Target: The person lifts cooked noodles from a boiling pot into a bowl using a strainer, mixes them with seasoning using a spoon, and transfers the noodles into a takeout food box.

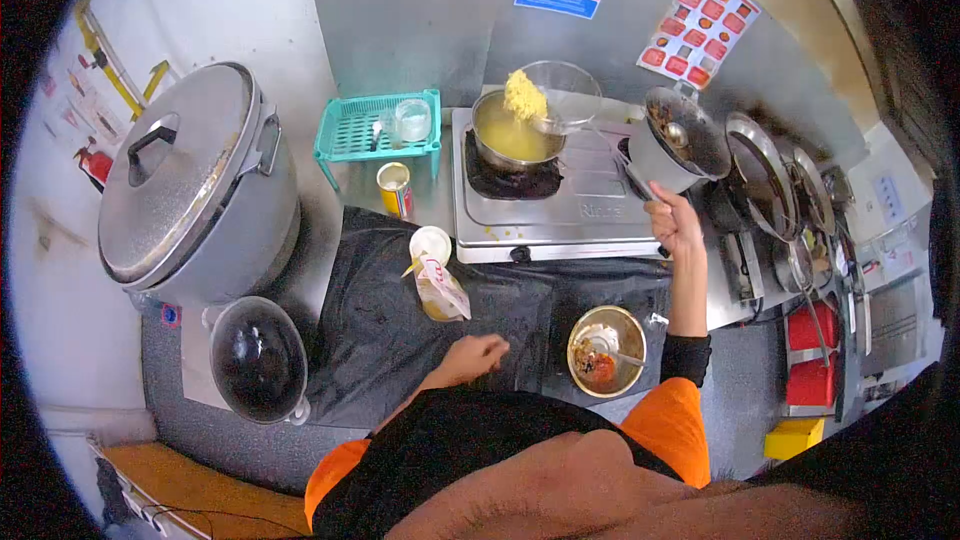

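My right hand (675, 220) is closed round the handle of a wire strainer (577, 92). Yellow noodles (524, 97) sit at the strainer's left side, above a steel pot (518, 147) of yellowish liquid on the left burner of a gas stove (560, 215). Low over the black-covered counter, my left hand (472, 358) has its fingers curled together with nothing visible in them. Beyond it lies an opened packet (440, 292) beside a white round container (430, 242). A steel bowl (607, 351) with reddish seasoning and a spoon stands right of my left hand.
A large lidded pot (200, 190) and a black wok (257, 360) stand on the left. Behind the counter are a teal rack (378, 128) and an open can (396, 192). A grey pot with a ladle (677, 145) sits on the stove's right, with several pans beyond.
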`<action>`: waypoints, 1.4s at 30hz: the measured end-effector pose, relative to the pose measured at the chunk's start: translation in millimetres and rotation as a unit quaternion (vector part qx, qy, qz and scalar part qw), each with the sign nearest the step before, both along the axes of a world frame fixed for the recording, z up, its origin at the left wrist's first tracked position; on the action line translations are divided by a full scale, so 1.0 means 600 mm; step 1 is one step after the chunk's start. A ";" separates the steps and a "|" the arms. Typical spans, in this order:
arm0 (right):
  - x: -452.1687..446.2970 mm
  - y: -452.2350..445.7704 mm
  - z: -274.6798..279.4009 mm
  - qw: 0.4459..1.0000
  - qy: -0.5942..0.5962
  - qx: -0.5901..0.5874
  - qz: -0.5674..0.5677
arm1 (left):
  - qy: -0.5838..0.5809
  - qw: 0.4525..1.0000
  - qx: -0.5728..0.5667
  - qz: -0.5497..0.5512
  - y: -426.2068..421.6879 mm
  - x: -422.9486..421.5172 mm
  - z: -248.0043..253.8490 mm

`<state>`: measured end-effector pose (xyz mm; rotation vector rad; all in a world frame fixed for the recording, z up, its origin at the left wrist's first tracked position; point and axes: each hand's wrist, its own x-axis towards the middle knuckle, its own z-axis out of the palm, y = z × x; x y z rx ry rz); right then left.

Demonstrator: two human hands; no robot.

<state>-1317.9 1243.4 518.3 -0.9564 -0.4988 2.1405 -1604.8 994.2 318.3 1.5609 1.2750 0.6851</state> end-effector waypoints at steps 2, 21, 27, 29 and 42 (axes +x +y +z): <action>0.005 0.001 0.006 0.999 0.001 0.031 0.008 | -0.065 0.997 -0.048 0.018 0.029 0.037 -0.055; -0.029 -0.085 -0.029 0.997 0.051 0.044 -0.042 | -0.392 0.823 -0.164 0.377 0.284 0.162 -0.147; -0.053 -0.115 -0.005 0.995 -0.046 0.027 -0.089 | 0.377 0.885 0.110 0.251 0.291 0.157 -0.116; -0.064 -0.121 -0.007 0.994 -0.059 0.039 -0.088 | 0.429 0.867 0.080 0.240 0.301 0.166 -0.096; -0.077 -0.153 -0.083 0.992 0.091 0.049 -0.070 | 0.140 0.984 0.108 -0.028 0.064 0.169 0.008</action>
